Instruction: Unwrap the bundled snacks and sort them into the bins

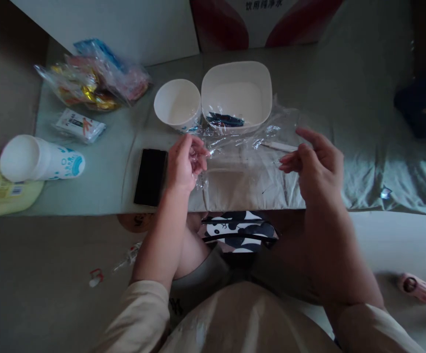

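My left hand [187, 162] is closed, its fingers gathered on the edge of a clear plastic bag [231, 142]. The thin, crinkled plastic spreads to the right, in front of the white bowl. My right hand [318, 162] has the forefinger stretched out, while the thumb and other fingers pinch a slim white stick-like thing [281, 146]. Its far tip lies against the plastic, and its exact kind I cannot make out. Just beyond stands the squarish white bowl [237, 73] with dark wrapped packets [226, 119] inside. A white paper cup [178, 103] stands left of the bowl.
A black phone [150, 177] lies left of my left hand. Further left are stacked paper cups [43, 159] on their side, a small white packet [80, 126], bagged snacks [91, 78] and a yellow container [7, 191]. A red and white box [264, 24] stands behind the bowl.
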`<act>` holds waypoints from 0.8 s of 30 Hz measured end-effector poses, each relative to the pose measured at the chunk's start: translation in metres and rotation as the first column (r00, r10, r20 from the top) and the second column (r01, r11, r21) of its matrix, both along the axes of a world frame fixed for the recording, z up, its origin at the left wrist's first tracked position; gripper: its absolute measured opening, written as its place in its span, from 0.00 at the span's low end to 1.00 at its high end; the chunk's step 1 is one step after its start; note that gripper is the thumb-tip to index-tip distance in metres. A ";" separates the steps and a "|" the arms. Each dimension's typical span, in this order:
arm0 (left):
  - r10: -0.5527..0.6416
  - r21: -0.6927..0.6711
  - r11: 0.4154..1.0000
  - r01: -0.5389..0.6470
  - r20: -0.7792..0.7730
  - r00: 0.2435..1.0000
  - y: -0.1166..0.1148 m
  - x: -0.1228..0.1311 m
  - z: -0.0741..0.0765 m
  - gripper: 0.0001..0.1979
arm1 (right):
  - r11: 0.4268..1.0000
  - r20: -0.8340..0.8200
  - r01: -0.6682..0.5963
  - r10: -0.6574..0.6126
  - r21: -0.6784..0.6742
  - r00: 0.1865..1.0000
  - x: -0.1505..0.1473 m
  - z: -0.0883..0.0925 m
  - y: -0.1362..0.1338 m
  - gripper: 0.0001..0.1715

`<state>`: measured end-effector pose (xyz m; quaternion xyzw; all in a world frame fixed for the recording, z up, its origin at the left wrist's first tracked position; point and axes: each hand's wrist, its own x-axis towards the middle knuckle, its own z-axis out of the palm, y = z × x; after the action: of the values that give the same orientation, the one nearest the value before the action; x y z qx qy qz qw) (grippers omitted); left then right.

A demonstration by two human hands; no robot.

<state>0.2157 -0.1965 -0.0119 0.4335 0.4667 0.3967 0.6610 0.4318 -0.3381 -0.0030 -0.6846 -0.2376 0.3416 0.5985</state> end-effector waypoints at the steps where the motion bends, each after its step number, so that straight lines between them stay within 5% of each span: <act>1: -0.027 0.015 1.000 0.028 -0.017 0.999 0.000 -0.002 0.000 0.26 | 0.999 0.017 0.020 -0.021 0.030 1.000 0.000 0.001 0.000 0.23; 6: -0.128 0.032 0.991 0.132 -0.099 0.987 0.000 -0.010 0.000 0.30 | 0.996 0.107 -0.037 0.028 0.085 0.994 0.000 0.003 -0.003 0.35; 14: -0.058 0.055 0.996 0.067 -0.146 0.988 0.011 -0.014 -0.012 0.35 | 0.941 0.075 0.133 -0.164 0.312 0.984 0.003 0.001 -0.001 0.10; 21: -0.097 0.265 0.957 0.117 -0.085 0.992 0.000 -0.016 -0.007 0.39 | 0.968 0.071 0.169 -0.184 0.188 0.980 0.003 0.012 -0.002 0.09; 24: -0.102 0.349 0.925 0.152 -0.158 0.982 -0.002 -0.016 -0.008 0.28 | 0.980 0.118 0.144 -0.161 0.134 0.980 0.010 0.011 -0.004 0.15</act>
<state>0.1999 -0.1987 -0.0197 0.6026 0.4014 0.4008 0.5614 0.4414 -0.3419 0.0082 -0.6826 -0.2434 0.2343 0.6480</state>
